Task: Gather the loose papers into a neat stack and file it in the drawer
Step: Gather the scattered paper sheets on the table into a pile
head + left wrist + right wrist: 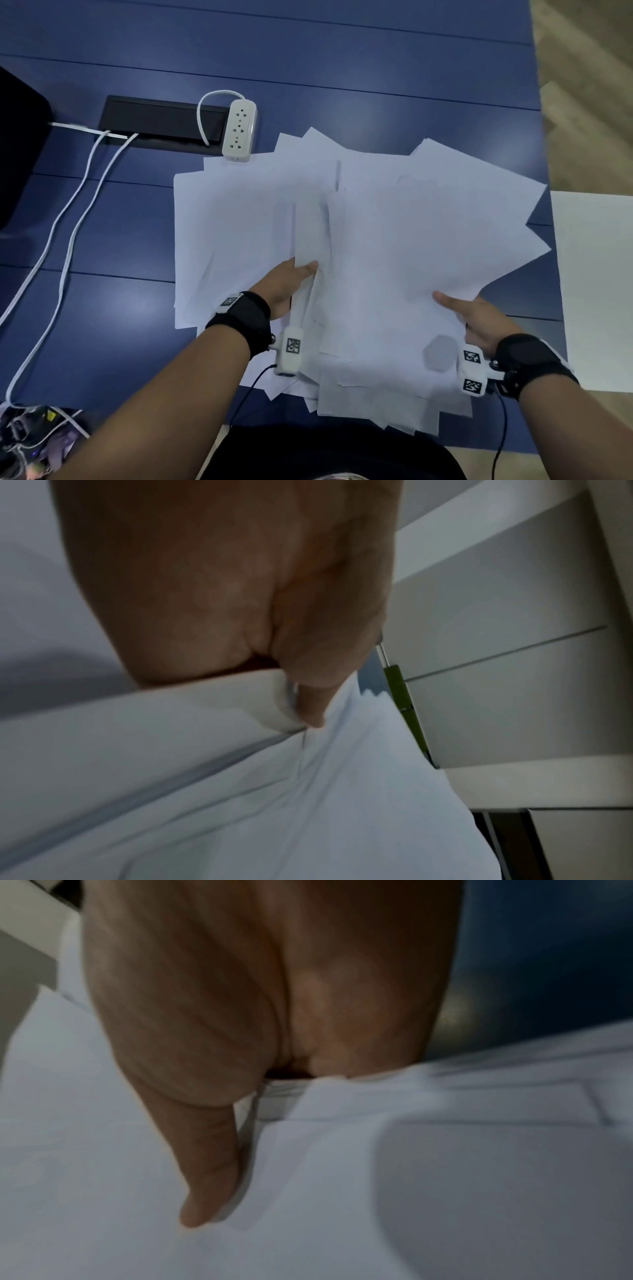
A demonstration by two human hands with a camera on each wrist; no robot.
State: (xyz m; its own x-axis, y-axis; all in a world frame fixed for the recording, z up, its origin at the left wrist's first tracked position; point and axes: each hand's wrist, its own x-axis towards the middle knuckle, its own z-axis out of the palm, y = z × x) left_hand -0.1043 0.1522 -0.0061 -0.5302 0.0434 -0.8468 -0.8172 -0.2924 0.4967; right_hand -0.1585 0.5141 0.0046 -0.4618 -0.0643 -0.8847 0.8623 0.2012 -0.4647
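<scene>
A wide, untidy spread of white papers (394, 233) covers the right half of the blue table (308, 61), corners fanned in many directions. My left hand (291, 284) grips a bunch of sheets at the pile's left middle, thumb on top, fingers hidden under the papers (240, 791). My right hand (469, 315) holds the right part of the pile near its front edge, thumb (209, 1164) lying on top of the papers (308, 1204) and fingers underneath. The right portion of the sheets is lifted off the table. No drawer shows in the head view.
A white power strip (239, 130) with its cable lies by a black cable tray (161, 120) behind the pile's left corner. White cables (68, 222) run down the left side. A white cabinet top (596, 291) stands off the table's right edge; pale drawer fronts (496, 656) appear past my left hand.
</scene>
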